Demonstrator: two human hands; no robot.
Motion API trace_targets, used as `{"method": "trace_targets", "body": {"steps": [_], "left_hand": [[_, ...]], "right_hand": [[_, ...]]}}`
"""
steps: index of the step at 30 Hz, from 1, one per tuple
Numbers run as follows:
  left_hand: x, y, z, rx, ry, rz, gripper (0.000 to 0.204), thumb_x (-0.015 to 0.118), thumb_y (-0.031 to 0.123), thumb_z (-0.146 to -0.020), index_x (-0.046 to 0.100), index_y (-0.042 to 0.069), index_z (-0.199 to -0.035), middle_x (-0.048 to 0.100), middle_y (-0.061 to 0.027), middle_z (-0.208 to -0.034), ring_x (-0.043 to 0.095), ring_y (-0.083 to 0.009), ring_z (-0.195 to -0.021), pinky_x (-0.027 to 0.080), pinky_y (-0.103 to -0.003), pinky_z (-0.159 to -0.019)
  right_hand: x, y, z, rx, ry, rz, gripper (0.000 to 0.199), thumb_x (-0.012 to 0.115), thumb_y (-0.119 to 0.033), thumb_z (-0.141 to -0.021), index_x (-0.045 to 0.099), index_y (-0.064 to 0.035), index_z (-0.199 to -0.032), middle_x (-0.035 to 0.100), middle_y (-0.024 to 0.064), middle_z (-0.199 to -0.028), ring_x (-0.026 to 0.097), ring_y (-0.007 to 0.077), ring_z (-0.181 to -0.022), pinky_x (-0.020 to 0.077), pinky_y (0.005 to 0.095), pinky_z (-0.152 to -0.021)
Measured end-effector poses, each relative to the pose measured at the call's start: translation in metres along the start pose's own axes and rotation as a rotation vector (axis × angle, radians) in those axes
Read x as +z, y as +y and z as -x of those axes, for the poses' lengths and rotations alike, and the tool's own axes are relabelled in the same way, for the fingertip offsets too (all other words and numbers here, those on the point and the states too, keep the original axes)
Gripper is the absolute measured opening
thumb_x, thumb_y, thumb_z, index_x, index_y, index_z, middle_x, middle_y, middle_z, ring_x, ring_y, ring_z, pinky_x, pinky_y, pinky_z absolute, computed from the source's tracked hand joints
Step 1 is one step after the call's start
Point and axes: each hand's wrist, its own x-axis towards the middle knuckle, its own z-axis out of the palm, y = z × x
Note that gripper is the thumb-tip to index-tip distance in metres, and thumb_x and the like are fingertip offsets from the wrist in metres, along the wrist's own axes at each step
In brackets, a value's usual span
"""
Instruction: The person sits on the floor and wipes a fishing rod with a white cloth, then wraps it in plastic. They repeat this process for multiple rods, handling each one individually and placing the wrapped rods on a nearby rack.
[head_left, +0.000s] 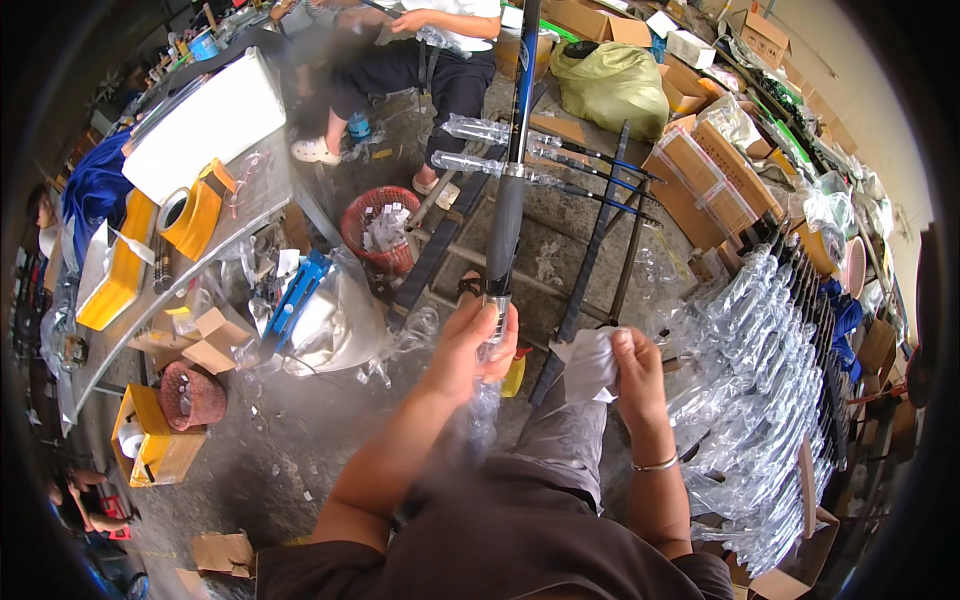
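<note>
My left hand grips a long dark fishing rod near its lower end, where clear plastic wrap covers the handle. The rod stands almost upright and runs up past the top of the view. My right hand holds a crumpled white cloth just to the right of the rod, a thin bracelet on its wrist. The two hands are a short way apart. My knees in grey trousers are below them.
A rack of many plastic-wrapped rods fills the right side. A red mesh basket stands on the floor ahead. A table with a yellow tape dispenser is at left. A seated person works beyond. Cardboard boxes lie at upper right.
</note>
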Motion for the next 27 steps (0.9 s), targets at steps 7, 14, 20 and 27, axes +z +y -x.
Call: {"method": "trace_targets", "body": {"steps": [7,14,20,27], "left_hand": [[-0.003,-0.003,-0.003,-0.010,0.017,0.003,0.039,0.047,0.041,-0.095,0.051,0.002,-0.098,0.042,0.0003,-0.058,0.032,-0.0053,-0.040,0.025,-0.021,-0.037],[0.012,-0.014,-0.014,-0.179,0.046,-0.160,0.010,0.057,0.006,-0.086,0.055,0.001,-0.095,0.048,0.0018,-0.058,0.037,-0.0026,-0.042,0.024,-0.021,-0.037],[0.008,-0.017,-0.005,-0.127,0.016,-0.170,0.010,0.064,0.005,-0.083,0.057,0.003,-0.089,0.050,0.0018,-0.058,0.038,-0.0020,-0.042,0.025,-0.020,-0.037],[-0.006,-0.018,-0.004,-0.174,0.004,-0.096,0.011,0.063,0.007,-0.084,0.057,0.001,-0.091,0.050,0.0024,-0.058,0.037,-0.0015,-0.041,0.025,-0.019,-0.036]], "right_hand": [[0.001,-0.037,-0.002,-0.010,-0.209,-0.332,0.019,0.052,-0.019,-0.095,0.057,-0.0023,-0.103,0.063,0.0023,-0.088,0.060,0.0102,-0.077,0.0484,0.0240,-0.068],[0.042,-0.057,-0.002,0.032,-0.297,-0.581,0.027,0.046,-0.021,-0.098,0.052,-0.0013,-0.115,0.062,0.0073,-0.097,0.062,0.0134,-0.082,0.0504,0.0260,-0.076],[0.015,-0.036,-0.008,-0.079,-0.173,-0.056,0.031,0.047,-0.015,-0.097,0.048,-0.0021,-0.125,0.060,0.0044,-0.100,0.056,0.0099,-0.090,0.0466,0.0240,-0.080],[0.017,-0.021,0.000,-0.146,-0.428,0.204,0.060,0.078,-0.017,-0.074,0.051,-0.0009,-0.125,0.060,0.0057,-0.109,0.056,0.0132,-0.099,0.0444,0.0266,-0.088]]}}
